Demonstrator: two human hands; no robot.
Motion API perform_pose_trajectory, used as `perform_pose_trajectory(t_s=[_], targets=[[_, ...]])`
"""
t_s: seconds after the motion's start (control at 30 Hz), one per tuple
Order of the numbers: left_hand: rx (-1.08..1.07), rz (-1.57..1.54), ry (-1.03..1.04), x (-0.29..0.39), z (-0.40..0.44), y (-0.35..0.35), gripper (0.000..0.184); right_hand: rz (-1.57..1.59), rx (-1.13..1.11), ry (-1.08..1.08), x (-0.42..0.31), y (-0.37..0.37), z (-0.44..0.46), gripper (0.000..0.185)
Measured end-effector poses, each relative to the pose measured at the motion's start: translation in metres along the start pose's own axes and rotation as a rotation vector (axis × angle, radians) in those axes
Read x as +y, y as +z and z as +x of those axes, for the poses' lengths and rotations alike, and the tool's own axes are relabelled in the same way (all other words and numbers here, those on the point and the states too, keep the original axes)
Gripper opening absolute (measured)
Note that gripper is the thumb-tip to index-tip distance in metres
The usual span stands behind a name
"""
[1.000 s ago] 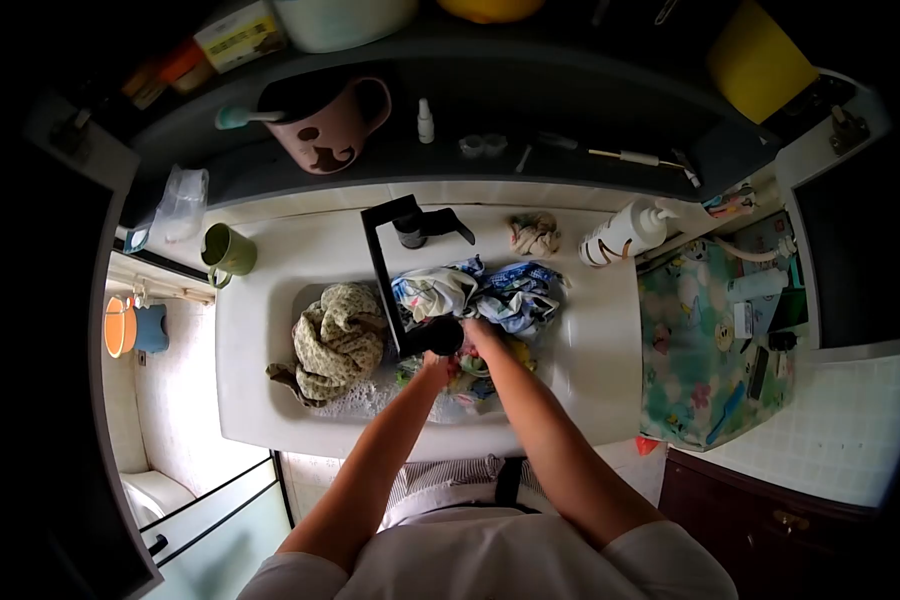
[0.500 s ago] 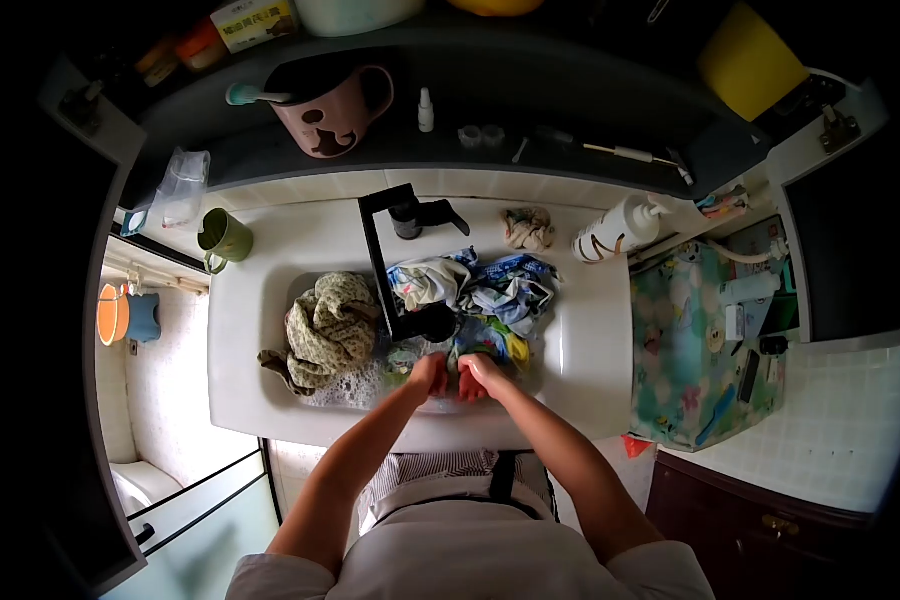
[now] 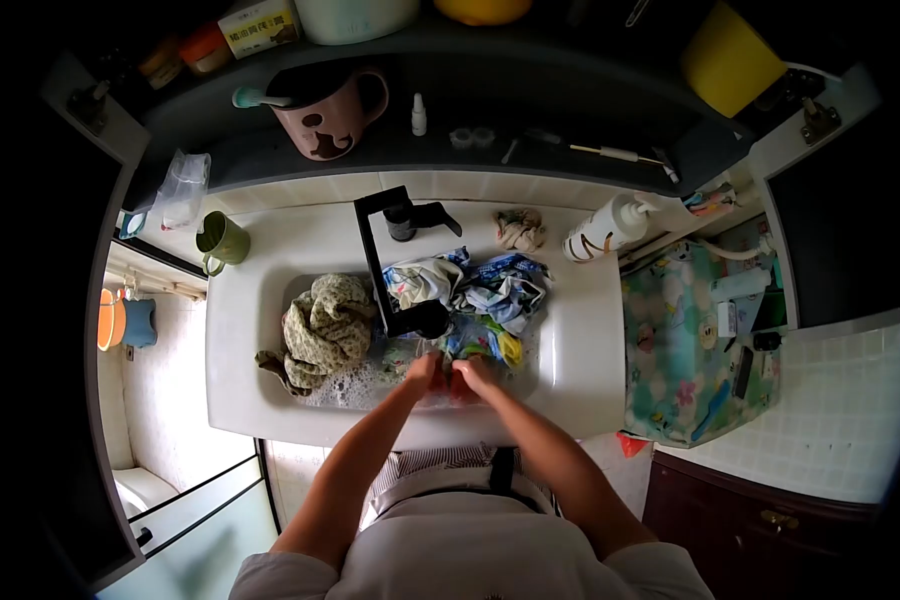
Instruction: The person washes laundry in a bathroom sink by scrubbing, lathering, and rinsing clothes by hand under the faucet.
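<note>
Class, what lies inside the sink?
Inside the sink: a speckled cloth, a blue-and-white cloth, yellow fabric, foamy water, the left hand and right hand. What lies beneath the cloths cannot be seen.

Black faucet [image 3: 375, 262]: its head is hanging just beyond my left hand [image 3: 426, 370] and right hand [image 3: 472, 375], barring forward reach. Patterned cloth [image 3: 328, 325]: filling the left. Blue-and-white cloths [image 3: 500, 290]: crowding the back. Sink [image 3: 586, 345]: its right deck is leaving me room. Suds [image 3: 345, 390]: seemingly masking the bottom.
</note>
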State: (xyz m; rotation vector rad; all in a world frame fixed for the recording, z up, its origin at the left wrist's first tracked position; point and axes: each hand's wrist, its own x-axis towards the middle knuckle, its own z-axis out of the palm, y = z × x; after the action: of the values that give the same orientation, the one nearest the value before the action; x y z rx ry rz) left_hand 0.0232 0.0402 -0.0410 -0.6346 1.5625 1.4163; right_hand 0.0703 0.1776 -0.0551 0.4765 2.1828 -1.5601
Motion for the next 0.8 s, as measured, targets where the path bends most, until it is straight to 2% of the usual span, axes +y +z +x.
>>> perform_pose_trajectory(t_s=[0.03, 0.07, 0.17, 0.23, 0.27, 0.33, 0.37, 0.43, 0.5, 0.53, 0.6, 0.67, 0.77, 0.8], targets=[[-0.023, -0.096, -0.063, 0.001, -0.006, -0.003, 0.036, 0.325, -0.129, 0.09, -0.013, -0.01, -0.012, 0.032], [-0.124, 0.004, -0.021, -0.001, -0.008, -0.013, 0.031, 0.336, -0.136, 0.119, -0.032, -0.022, -0.028, 0.032], [-0.089, 0.165, 0.224, 0.014, -0.045, -0.038, 0.029, 0.367, -0.143, 0.168, -0.061, -0.064, -0.046, 0.036], [-0.027, 0.035, 0.191, 0.017, -0.043, -0.056, 0.026, 0.537, -0.048, 0.209, -0.056, -0.08, -0.034, 0.038], [-0.037, 0.047, 0.146, 0.016, -0.032, -0.063, 0.029, 0.491, -0.044, 0.262, -0.055, -0.082, -0.026, 0.039], [0.062, -0.022, 0.187, 0.011, -0.02, -0.055, 0.033, 0.393, -0.041, 0.359, -0.051, -0.084, -0.008, 0.041], [0.115, -0.057, 0.205, 0.008, -0.014, -0.05, 0.035, 0.343, 0.003, 0.356, -0.046, -0.077, -0.002, 0.036], [0.184, 0.084, 0.177, 0.004, -0.003, -0.044, 0.04, 0.4, 0.177, 0.367, -0.044, -0.064, 0.002, 0.034], [0.208, 0.25, 0.115, 0.003, 0.007, -0.047, 0.041, 0.358, 0.251, 0.46, -0.04, -0.059, 0.012, 0.035], [0.115, 0.381, 0.089, 0.005, 0.015, -0.053, 0.041, 0.336, 0.289, 0.506, -0.036, -0.057, 0.018, 0.035], [0.097, 0.233, 0.034, 0.001, 0.03, -0.055, 0.045, -0.153, 0.556, 0.313, -0.029, -0.044, 0.029, 0.032], [0.079, 0.096, -0.015, -0.003, 0.042, -0.058, 0.044, -0.097, 0.61, 0.493, -0.017, -0.038, 0.05, 0.036], [0.074, 0.093, -0.044, 0.004, 0.044, -0.061, 0.036, -0.318, 0.353, 0.37, 0.017, -0.037, 0.068, 0.048], [0.084, 0.137, -0.041, 0.009, 0.041, -0.061, 0.034, -0.18, 0.416, 0.513, 0.02, -0.034, 0.073, 0.048]])
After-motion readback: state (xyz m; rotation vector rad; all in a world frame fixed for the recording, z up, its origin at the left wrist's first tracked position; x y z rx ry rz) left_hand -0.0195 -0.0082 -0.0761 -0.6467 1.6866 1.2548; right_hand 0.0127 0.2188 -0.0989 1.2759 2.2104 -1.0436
